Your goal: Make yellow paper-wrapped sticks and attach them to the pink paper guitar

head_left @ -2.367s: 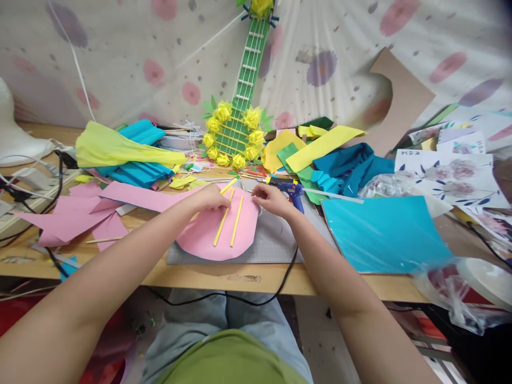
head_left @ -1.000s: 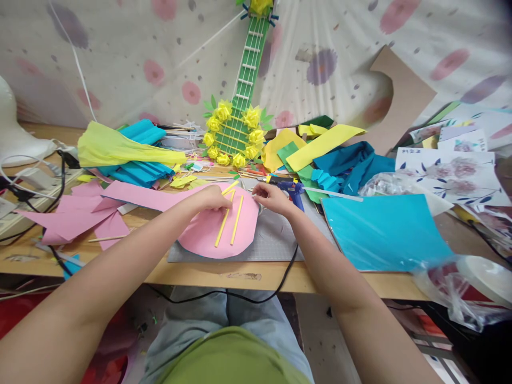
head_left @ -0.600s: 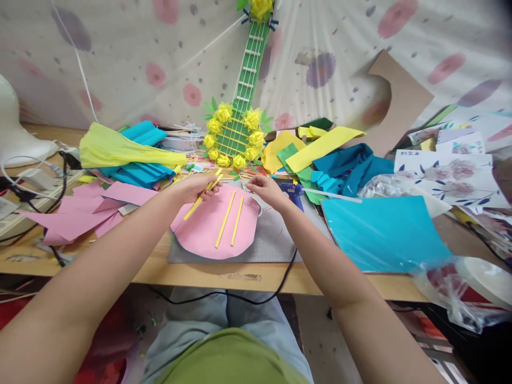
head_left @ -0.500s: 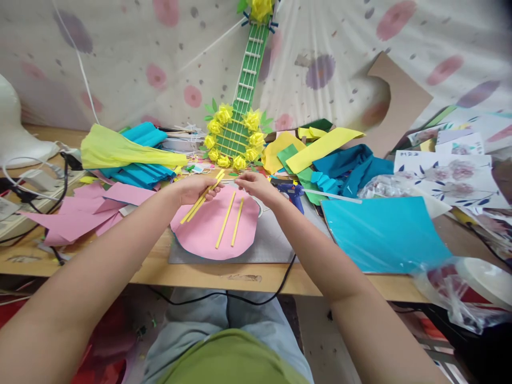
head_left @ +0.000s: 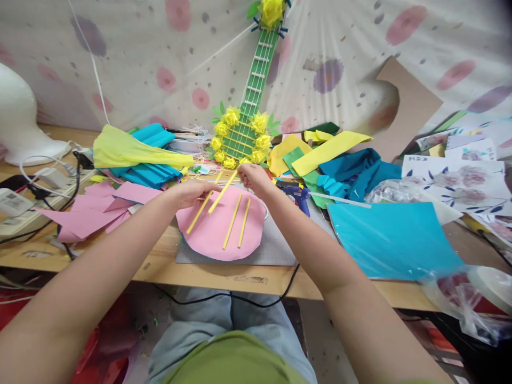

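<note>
My left hand [head_left: 195, 193] is closed on a thin yellow paper strip [head_left: 196, 217] that slants over the left part of a round pink disc [head_left: 212, 240]. Pinched at its upper end by my right hand [head_left: 253, 177] is a second yellow strip [head_left: 220, 197], held slanting above the disc. Two more yellow strips, a longer one [head_left: 232, 221] and a shorter one [head_left: 244, 223], lie side by side on the right of the disc. Beneath the disc is a grey cutting mat [head_left: 276, 250] on the wooden table.
A green paper guitar [head_left: 252, 90] with yellow flowers leans at the back. Right of the disc lies a blue glue gun [head_left: 302, 198], beside a blue sheet [head_left: 392, 240]. Pink paper scraps [head_left: 88, 213] and a power strip [head_left: 64, 197] are on the left.
My right hand has taken one of the two strips that my left hand held together, and the strips are now apart. The view has shifted slightly left.
</note>
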The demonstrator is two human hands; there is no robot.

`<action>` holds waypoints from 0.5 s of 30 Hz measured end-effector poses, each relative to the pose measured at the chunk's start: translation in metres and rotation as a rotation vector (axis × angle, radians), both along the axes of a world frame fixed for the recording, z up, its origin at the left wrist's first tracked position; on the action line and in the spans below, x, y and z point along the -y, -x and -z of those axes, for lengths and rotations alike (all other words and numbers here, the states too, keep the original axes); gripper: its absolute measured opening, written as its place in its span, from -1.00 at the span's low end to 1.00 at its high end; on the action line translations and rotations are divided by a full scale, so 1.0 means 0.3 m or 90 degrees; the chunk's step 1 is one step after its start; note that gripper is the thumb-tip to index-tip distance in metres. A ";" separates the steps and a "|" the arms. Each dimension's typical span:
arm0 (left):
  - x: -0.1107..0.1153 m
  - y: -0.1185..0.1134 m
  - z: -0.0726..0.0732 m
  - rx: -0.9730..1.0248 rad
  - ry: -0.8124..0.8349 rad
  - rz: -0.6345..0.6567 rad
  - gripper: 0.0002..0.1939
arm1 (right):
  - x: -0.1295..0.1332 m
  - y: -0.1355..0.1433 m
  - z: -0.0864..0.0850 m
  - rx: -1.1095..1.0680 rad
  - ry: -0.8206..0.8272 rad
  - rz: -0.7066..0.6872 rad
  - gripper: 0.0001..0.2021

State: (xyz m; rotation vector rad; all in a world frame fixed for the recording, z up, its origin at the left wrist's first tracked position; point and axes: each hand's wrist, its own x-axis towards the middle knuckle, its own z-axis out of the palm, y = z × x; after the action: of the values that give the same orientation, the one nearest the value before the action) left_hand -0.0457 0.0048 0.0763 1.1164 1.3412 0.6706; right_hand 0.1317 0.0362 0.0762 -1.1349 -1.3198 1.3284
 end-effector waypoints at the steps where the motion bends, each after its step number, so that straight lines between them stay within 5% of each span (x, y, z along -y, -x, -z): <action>1: 0.001 0.002 -0.004 -0.039 -0.010 0.006 -0.87 | -0.010 -0.022 0.000 -0.030 0.002 0.021 -0.80; 6: 0.006 -0.027 -0.014 -0.125 -0.017 0.093 -0.75 | -0.038 -0.132 0.019 -0.081 0.025 0.060 -0.81; 15: -0.048 -0.091 0.055 -0.386 -0.154 0.193 -0.62 | -0.024 -0.213 0.072 -0.098 0.049 0.080 -0.89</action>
State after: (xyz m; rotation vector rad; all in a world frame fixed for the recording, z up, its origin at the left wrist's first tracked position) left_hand -0.0184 0.0192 0.0599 1.7718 1.5670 0.2762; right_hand 0.1955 0.0435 0.0545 -1.1255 -1.0772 1.3541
